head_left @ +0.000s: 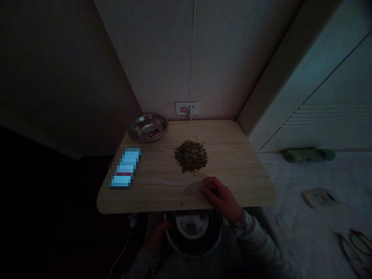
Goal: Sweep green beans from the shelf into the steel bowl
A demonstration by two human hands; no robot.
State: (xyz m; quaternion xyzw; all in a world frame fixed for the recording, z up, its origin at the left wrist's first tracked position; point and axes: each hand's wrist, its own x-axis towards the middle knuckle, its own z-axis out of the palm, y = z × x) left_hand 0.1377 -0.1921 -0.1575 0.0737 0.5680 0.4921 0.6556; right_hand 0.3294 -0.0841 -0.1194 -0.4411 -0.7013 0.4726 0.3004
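Note:
A heap of small dark green beans (191, 155) lies in the middle of a light wooden table (232, 155). My right hand (222, 197) rests on the table's front edge, fingers curled around a thin pale translucent piece (194, 188) that lies flat on the wood, just in front of the heap. Below the table edge my left hand (155, 238) grips the rim of a round dark bowl (193, 232) with a pale inside, held under the edge. The light is very dim.
A shiny metal dish (148, 127) sits at the table's back left. A lit phone (126, 167) lies at the left. A wall socket (187, 108) with a plugged cable is behind. A cable (122, 248) hangs at the front left. Small objects lie on the pale surface at right.

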